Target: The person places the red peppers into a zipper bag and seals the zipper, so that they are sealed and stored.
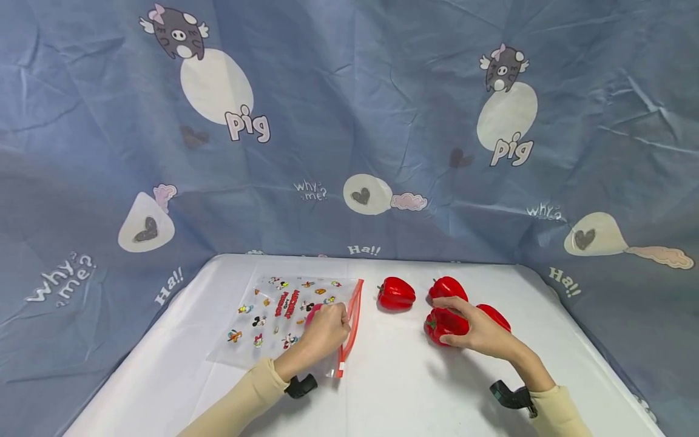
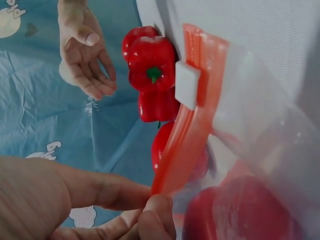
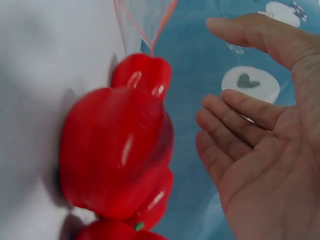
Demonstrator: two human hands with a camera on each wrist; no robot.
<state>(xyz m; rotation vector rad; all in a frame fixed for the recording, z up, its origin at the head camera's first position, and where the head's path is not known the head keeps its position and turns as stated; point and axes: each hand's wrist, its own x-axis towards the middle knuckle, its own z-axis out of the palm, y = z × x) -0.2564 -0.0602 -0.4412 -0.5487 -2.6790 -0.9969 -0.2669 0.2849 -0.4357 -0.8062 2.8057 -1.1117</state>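
My left hand (image 1: 327,331) pinches the orange-red zip edge (image 2: 182,150) of a clear resealable bag (image 1: 262,349) printed with small cartoon figures. A white slider (image 2: 187,85) sits near the end of that zip. Inside the bag a red bell pepper (image 2: 240,212) shows through the film. With thumb and fingers spread apart, my right hand (image 1: 477,331) hovers close over a red bell pepper (image 1: 445,325) with a green stem. In the right wrist view the palm faces this large pepper (image 3: 115,152) with a gap between, and the hand holds nothing.
Behind and beside the right hand lie further red bell peppers, one at the back (image 1: 449,288) and one at the right (image 1: 494,317). Another pepper (image 1: 395,294) sits between them and the bag. The white table (image 1: 393,394) meets a blue patterned cloth (image 1: 349,121).
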